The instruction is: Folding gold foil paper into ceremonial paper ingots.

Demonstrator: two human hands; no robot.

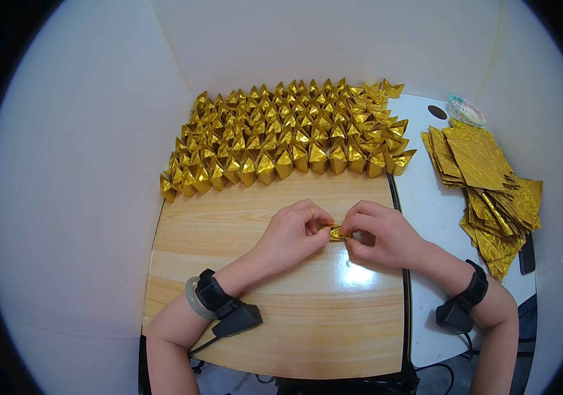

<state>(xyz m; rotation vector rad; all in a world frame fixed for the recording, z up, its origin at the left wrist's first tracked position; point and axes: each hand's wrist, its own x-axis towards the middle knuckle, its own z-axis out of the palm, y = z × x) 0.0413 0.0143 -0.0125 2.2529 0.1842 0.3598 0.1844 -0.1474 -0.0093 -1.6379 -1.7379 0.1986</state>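
My left hand (pixel 298 230) and my right hand (pixel 380 232) meet over the middle of the wooden table. Between their fingertips is a small folded piece of gold foil paper (pixel 337 233), pinched from both sides. Most of it is covered by the fingers, so its full shape cannot be made out. Beyond my hands stand several rows of folded gold paper ingots (pixel 284 135), packed close together with their pointed ends up.
To the right, a white table (pixel 426 263) adjoins the wooden tabletop (pixel 281 329). Loose stacks of gold foil sheets (pixel 485 168) lie on it, with a clear plastic wrapper (pixel 467 110) behind them and a dark flat object (pixel 527 255) partly under them. Pale walls (pixel 90 164) enclose the tables.
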